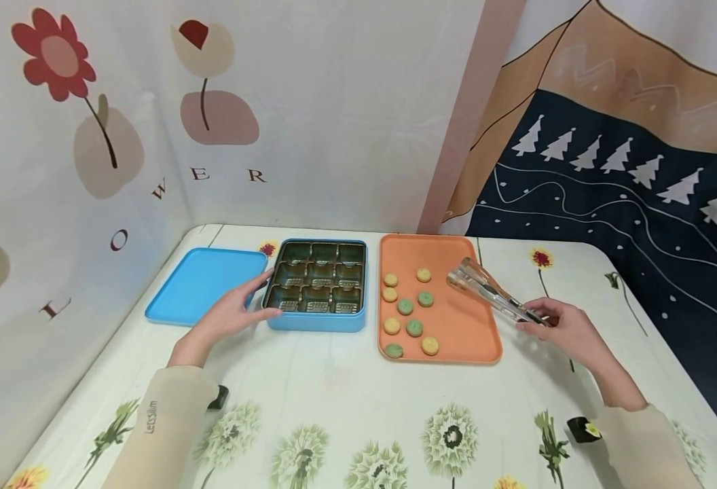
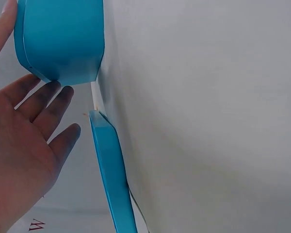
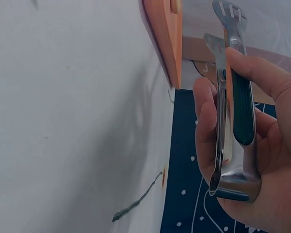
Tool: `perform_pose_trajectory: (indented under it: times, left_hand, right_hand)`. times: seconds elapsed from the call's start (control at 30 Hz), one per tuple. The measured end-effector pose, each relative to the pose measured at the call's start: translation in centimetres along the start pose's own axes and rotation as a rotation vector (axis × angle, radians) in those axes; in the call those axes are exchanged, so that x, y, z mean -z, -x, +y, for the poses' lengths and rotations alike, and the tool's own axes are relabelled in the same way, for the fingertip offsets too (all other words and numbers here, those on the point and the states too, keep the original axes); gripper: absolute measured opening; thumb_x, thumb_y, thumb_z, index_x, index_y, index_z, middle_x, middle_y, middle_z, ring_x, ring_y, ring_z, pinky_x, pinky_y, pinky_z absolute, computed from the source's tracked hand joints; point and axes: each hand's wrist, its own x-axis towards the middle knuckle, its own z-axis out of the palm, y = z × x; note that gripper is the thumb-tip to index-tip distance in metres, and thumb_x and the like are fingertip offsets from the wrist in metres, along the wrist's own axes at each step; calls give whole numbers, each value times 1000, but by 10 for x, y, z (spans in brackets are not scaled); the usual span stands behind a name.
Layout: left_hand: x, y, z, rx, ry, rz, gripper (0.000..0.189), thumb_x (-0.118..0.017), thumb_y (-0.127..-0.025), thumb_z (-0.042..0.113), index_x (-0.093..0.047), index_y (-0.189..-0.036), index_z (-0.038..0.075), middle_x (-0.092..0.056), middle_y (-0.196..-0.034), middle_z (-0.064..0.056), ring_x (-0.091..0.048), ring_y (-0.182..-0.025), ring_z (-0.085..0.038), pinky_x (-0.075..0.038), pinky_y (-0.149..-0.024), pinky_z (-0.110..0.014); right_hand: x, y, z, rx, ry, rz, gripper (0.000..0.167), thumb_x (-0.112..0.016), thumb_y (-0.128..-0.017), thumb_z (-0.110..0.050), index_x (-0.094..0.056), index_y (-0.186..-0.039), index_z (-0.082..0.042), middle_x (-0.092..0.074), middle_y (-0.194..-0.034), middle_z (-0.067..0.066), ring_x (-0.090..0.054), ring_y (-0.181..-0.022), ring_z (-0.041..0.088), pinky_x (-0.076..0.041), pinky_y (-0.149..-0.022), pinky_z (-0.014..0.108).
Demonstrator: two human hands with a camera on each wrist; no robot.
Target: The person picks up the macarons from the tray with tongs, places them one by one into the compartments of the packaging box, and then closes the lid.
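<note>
My left hand [image 1: 229, 314] is at the left side of a blue tin box [image 1: 316, 322], thumb by its front corner and fingers extended along its side. A dark plastic insert [image 1: 318, 274] divides the box into compartments with no food in them. In my right hand [image 1: 569, 333] I hold metal tongs [image 3: 242, 160] with a dark green grip panel, thumb on one arm and fingers on the other. Their slotted tips point left over the right part of an orange tray [image 1: 450, 261]. Several small round cookies, yellow [image 1: 430, 346] and green [image 1: 414, 328], lie on that tray.
A blue lid [image 1: 196, 285] lies flat to the left of the box. The table has a white flower-print cloth [image 1: 334, 394]. Behind it hang a pale curtain [image 1: 334, 122] with flowers and a dark blue cloth [image 1: 578, 176] with white trees.
</note>
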Motion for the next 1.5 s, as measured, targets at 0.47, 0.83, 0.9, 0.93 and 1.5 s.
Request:
perform_pose_trajectory:
  times: [0.47,0.83,0.9,0.93,1.5]
  left_hand:
    - [1,-1,2,-1,-11,2,96,-69,-89,53,-17,-162,19,-19,-164,-26,-21,-147,-54,-27,-111,-74]
    - [2,-4,3,-13,-20,6,97,-72,-87,54,-20,-161,20,-21,-164,-25,-22,-147,-53,-28,-112,-72]
    - [3,-4,4,-16,-30,4,97,-71,-86,55,-20,-161,21,-21,-164,-24,-23,-146,-54,-28,-112,-73]
    - [3,-5,4,-17,-36,3,97,-71,-87,55,-20,-161,21,-21,-164,-24,-23,-146,-54,-28,-111,-73]
    - [4,-5,-2,-21,-27,0,98,-71,-86,57,-19,-161,22,-21,-164,-23,-22,-147,-53,-27,-112,-73]
  right_hand:
    - [-2,12,-2,44,29,13,39,-76,-89,-25,-66,-118,-1,-65,-99,12,-49,-67,5,-41,-54,23]
    - [1,25,6,56,-52,-32,35,-78,-87,-22,-68,-116,-5,-68,-92,-7,-61,-70,6,-50,-60,23]
    - [0,27,6,63,-61,-37,35,-79,-87,-21,-69,-116,-5,-68,-89,-10,-62,-69,8,-50,-60,23]
    - [0,27,6,69,-67,-40,35,-79,-86,-20,-69,-116,-5,-68,-89,-10,-62,-68,9,-51,-60,23]
    - [-12,29,8,279,-71,-59,26,-82,-81,-9,-76,-106,-9,-70,-94,-10,-60,-79,-1,-51,-61,21]
